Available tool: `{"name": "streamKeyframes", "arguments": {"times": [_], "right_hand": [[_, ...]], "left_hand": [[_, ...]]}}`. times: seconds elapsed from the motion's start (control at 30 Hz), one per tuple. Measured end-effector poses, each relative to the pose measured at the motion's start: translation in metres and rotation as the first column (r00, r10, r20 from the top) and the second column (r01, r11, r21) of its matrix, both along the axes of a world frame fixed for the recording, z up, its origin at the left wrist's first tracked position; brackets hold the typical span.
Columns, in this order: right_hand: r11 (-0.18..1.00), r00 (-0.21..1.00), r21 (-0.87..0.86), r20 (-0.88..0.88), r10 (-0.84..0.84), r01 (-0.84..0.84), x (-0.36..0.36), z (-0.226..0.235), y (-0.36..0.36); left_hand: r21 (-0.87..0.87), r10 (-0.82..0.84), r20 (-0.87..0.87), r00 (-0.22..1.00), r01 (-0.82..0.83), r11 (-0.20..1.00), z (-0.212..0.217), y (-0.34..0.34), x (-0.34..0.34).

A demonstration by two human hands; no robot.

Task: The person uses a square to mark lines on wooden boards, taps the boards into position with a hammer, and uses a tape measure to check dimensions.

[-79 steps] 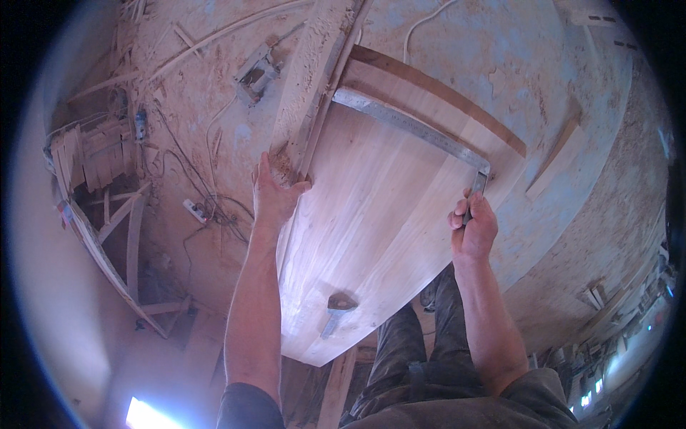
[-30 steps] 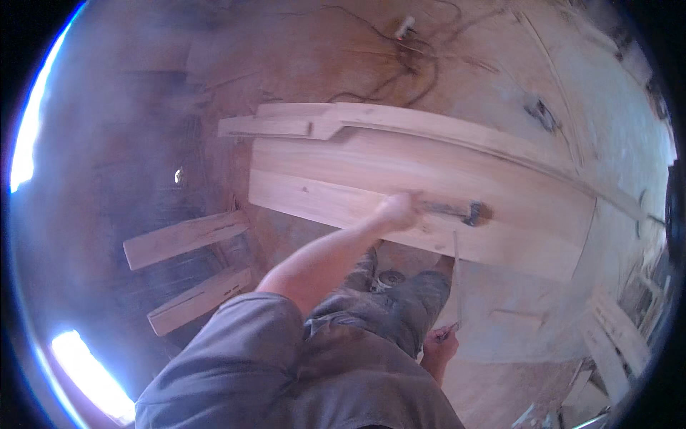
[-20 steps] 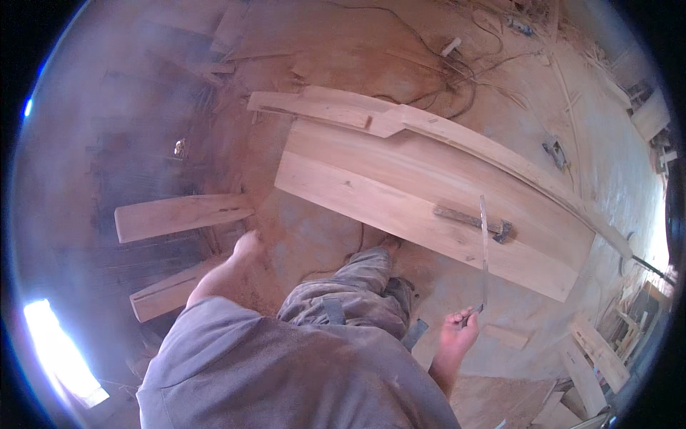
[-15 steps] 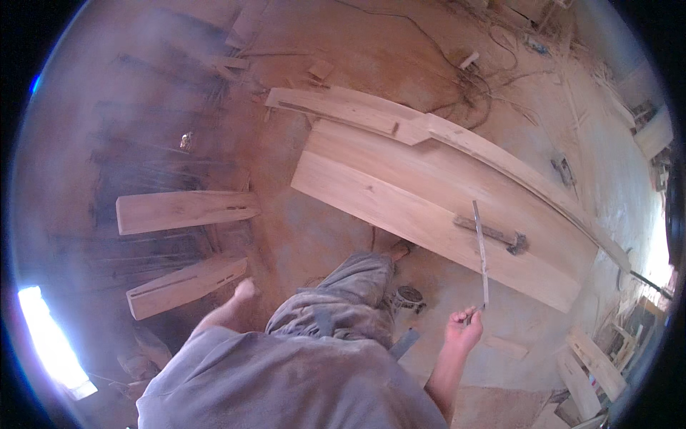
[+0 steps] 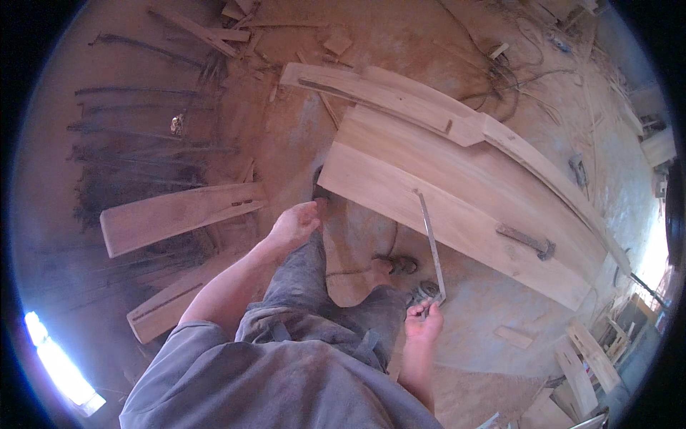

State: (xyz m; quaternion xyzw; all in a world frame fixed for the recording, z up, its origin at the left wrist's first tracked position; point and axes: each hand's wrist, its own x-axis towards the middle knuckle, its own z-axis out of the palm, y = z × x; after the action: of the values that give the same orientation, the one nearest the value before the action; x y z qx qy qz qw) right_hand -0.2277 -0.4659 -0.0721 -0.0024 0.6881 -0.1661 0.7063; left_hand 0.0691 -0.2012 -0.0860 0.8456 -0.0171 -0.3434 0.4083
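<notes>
My right hand [image 5: 424, 319] grips a thin metal carpenter's square [image 5: 431, 243] by its short end. The long blade reaches up and away, its far tip over the near face of a wide pale wooden panel [image 5: 400, 182]. Left of the panel's near corner, above my leg, is my left hand [image 5: 294, 223], fingers loosely curled with nothing visible in them. A hammer [image 5: 527, 242] lies on the right part of the panel. Along its far side runs a long shaped wooden rail [image 5: 400, 100] with a notch and slots.
Two thick slotted wooden pieces, one upper [image 5: 179, 211] and one lower [image 5: 168, 304], lie at left beside dark bars [image 5: 139, 129]. A round dark object [image 5: 427, 289] sits by my right foot. Cables [image 5: 511, 89] and offcuts [image 5: 593, 357] litter the dusty floor at far right and right.
My left hand has come up and right, away from the slotted pieces. My right hand has moved left with the square, whose tip now leans further left. My view has shifted.
</notes>
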Motion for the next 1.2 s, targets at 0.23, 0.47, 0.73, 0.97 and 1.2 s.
{"name": "streamKeyframes", "arguments": {"times": [0.23, 0.47, 0.73, 0.97, 1.2], "right_hand": [[0.994, 0.999, -0.109, 0.038, -0.019, 0.023, 0.098, -0.046, 0.063], [0.985, 0.979, -0.008, -0.102, -0.175, 0.175, 0.201, -0.015, 0.116], [0.984, 0.992, -0.132, -0.020, -0.123, 0.119, 0.208, -0.028, 0.133], [0.955, 0.955, -0.043, 0.061, -0.290, 0.292, 0.203, -0.055, 0.116], [0.824, 0.830, -0.097, 0.085, -0.551, 0.558, 0.193, -0.073, 0.043]], "left_hand": [[0.096, -0.577, 0.142, 0.804, 0.569, 0.817, -0.107, -0.034, 0.089], [0.020, -0.618, 0.445, 0.648, 0.683, 0.730, -0.156, -0.169, 0.188], [0.216, -0.759, 0.478, 0.442, 0.779, 0.589, -0.184, -0.217, 0.240], [0.335, -0.840, 0.439, 0.320, 0.809, 0.483, -0.193, -0.223, 0.250], [0.501, -0.935, 0.217, 0.281, 0.790, 0.354, -0.141, -0.257, 0.243]]}}
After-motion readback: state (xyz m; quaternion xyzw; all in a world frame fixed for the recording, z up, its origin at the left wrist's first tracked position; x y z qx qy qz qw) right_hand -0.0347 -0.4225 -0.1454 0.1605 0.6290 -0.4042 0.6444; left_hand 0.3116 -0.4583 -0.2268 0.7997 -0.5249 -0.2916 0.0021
